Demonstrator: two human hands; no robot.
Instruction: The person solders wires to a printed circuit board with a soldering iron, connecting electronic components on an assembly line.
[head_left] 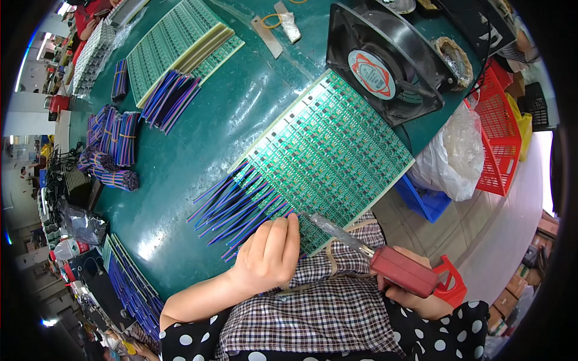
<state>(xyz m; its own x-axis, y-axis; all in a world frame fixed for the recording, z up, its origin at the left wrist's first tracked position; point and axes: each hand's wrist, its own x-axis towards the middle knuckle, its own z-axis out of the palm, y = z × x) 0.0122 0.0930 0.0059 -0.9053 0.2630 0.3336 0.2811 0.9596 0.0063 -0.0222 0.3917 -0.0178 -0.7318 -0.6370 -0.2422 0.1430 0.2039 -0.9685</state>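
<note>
left hand [268, 253] pinching wires [238, 207] at board [328, 156] edge, right hand [415, 298] (mostly hidden) gripping soldering iron [385, 262]

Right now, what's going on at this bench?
A person is soldering coloured wires onto a green circuit board panel on a green table. The left hand presses wire ends against the panel's near edge, while the right hand holds a red-handled soldering iron, its tip at that edge beside the fingers. A row of wires already fans out from the panel. A black fan stands behind.
</note>
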